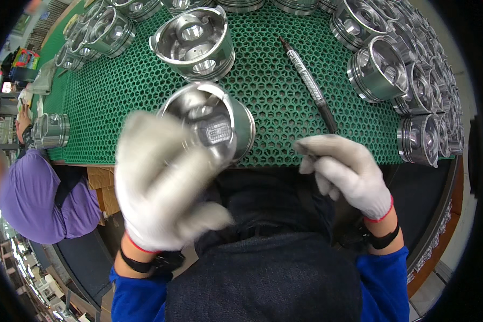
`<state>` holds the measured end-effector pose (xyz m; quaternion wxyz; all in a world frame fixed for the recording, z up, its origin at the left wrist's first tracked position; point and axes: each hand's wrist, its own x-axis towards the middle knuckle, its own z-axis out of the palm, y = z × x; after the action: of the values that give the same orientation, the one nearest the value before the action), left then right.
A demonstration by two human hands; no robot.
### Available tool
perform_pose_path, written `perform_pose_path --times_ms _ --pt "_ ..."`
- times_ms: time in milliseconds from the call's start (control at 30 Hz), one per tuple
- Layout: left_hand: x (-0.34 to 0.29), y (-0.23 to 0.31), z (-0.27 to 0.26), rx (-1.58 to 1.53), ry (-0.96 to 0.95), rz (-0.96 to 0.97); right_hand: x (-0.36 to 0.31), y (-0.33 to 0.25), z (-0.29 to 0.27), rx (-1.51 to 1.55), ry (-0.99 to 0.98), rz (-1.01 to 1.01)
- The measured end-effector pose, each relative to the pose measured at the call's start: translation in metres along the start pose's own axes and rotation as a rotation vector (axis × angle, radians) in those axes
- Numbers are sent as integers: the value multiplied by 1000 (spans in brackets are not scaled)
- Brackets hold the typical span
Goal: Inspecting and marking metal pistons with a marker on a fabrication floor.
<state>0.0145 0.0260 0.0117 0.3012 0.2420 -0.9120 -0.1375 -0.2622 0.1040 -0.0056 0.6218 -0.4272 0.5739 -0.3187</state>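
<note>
We are holding a shiny metal piston (214, 126) in our gloved left hand (158, 185), its blurred fingers (145, 145) curled around the skirt, open end facing us. Our right hand (349, 172) is pinching the near end of a black marker (308, 80) between its fingers (319, 147). Beyond the fingertips, another piston (194, 43) is lying on the counter's green honeycomb mat (273, 102). More pistons (392, 70) are crowding right of the marker.

Left hand (163, 182) motion-blurred; marker (309, 80) lower end hidden.

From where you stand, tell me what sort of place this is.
Probably a factory inspection bench: rows of shiny machined metal pistons cover a green honeycomb rubber mat, and the white-gloved left hand holds one piston up.
</note>
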Motion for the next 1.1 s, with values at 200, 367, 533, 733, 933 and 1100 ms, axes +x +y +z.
perform_pose_path --times_ms 200,367,533,733,933,1100 --pt "6 -29 17 7 27 127 21 0 4 -556 189 -686" --pt "16 -24 24 58 23 139 43 -3 9 -1230 286 -960" --pt "-3 -15 32 93 -49 117 36 1 33 -1053 264 -545" --pt "-15 -24 13 201 6 -97 30 -7 9 -131 74 11" --pt "-54 -5 -7 -257 -250 -355 26 2 5 -94 110 -27" --pt "-180 -3 -9 -1146 -322 -1384 24 3 8 -98 101 -70"
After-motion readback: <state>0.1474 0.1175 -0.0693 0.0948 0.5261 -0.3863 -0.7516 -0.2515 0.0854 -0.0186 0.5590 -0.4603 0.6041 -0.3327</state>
